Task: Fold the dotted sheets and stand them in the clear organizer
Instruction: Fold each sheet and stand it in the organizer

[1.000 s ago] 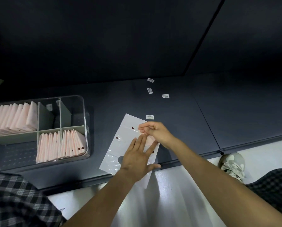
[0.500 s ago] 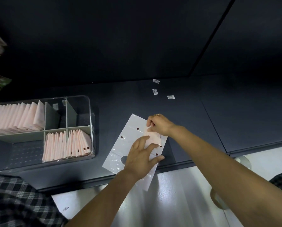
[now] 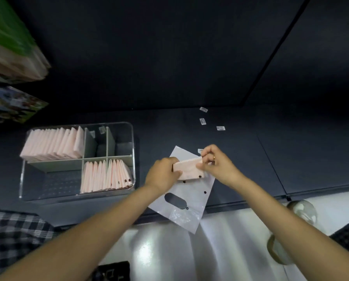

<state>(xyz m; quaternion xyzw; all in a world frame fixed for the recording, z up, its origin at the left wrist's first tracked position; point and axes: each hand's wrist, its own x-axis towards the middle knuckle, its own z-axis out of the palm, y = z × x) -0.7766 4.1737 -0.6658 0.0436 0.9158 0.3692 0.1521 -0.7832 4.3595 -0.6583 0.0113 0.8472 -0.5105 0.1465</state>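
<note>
My left-hand fingers (image 3: 174,173) are curled and pinching the left end of the folded pink sheet (image 3: 189,169); my right-hand fingers (image 3: 202,165) are pressed together on its right end, thumb under and fingertips on top, so both hands grip the same sheet.

Taking the clear organizer (image 3: 127,126) as my landmark: its back-left compartment is packed with folded pink sheets standing in a row (image 3: 52,147), and its front-right compartment holds a second row (image 3: 105,175); the front-left bay and the small back bays look empty. Just right of the organizer my left hand (image 3: 161,175) meets the sheet, which sits low over a white perforated bag (image 3: 187,199) lying on the dark shelf (image 3: 250,159); whether the sheet touches the bag I cannot tell, as it is blurred. Further right is my right hand (image 3: 216,165).

To do this fold well, I would line up the two ends squarely, run a firm crease along the folded edge, then carry it left and slot it upright beside the front row.
</note>
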